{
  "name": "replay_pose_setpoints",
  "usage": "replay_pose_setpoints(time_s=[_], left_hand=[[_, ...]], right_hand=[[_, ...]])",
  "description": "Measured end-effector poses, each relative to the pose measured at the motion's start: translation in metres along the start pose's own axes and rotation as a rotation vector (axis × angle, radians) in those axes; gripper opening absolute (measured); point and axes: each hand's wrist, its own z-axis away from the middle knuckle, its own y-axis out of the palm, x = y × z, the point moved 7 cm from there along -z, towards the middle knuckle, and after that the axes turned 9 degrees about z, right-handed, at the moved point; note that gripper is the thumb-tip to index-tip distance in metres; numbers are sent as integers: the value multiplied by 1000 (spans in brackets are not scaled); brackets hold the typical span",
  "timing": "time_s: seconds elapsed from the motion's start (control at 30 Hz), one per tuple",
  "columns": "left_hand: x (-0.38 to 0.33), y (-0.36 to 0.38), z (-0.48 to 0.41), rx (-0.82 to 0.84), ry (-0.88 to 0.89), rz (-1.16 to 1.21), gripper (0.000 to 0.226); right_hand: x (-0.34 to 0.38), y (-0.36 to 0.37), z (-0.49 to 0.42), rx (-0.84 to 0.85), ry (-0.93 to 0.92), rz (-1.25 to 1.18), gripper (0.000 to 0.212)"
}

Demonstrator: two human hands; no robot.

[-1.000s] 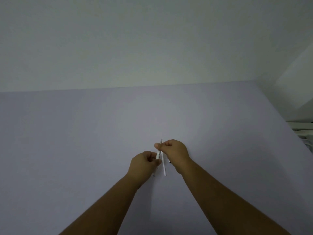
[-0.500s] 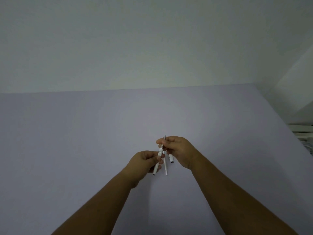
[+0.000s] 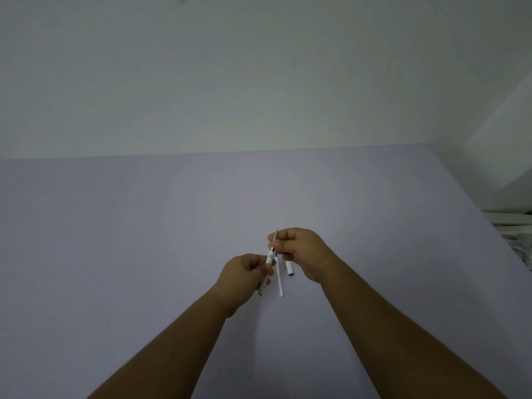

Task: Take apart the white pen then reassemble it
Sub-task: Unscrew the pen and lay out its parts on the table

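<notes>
My left hand (image 3: pixel 244 273) grips the white pen barrel (image 3: pixel 270 256), which tilts up to the right; its lower end (image 3: pixel 261 291) pokes out below my fist. My right hand (image 3: pixel 299 250) pinches the metal tip end (image 3: pixel 276 235) of the same pen, just above the barrel. A thin white refill tube (image 3: pixel 279 279) lies on the lilac table (image 3: pixel 144 254) between my hands. The white pen cap (image 3: pixel 289 267) lies beside it, partly under my right hand.
The table's far edge meets a pale wall (image 3: pixel 259 82). At the right edge stands white furniture with slats (image 3: pixel 512 220), beyond the table's right border.
My hands have drawn slightly apart. The pen's tip end now shows above the barrel, and the cap and refill tube on the table have come into plain view.
</notes>
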Motion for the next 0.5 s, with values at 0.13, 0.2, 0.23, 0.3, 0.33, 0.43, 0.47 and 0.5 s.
replay_pose_setpoints(time_s=[0.13, 0.2, 0.23, 0.3, 0.33, 0.43, 0.47, 0.5], left_hand=[[-1, -1, 0, -11, 16, -20, 15], [-2, 2, 0, -6, 22, -41, 16], [-3, 2, 1, -4, 22, -49, 17], [-3, 2, 1, -7, 21, -59, 17], [-3, 1, 1, -12, 21, -66, 16], [-6, 1, 0, -21, 32, -83, 15], [-7, 2, 0, -20, 37, -88, 15], [-8, 3, 0, -19, 36, -95, 15]], right_hand=[[0, -3, 2, -29, 57, 73, 15], [-1, -5, 3, -79, 56, 99, 20], [-1, -4, 2, -69, 43, 74, 16], [1, -2, 2, -15, 17, -5, 9], [3, -1, 3, 1, 14, -32, 10], [3, -3, 4, -40, 54, 22, 14], [3, -4, 5, -64, 60, 64, 17], [3, -3, 5, -76, 53, 80, 17]])
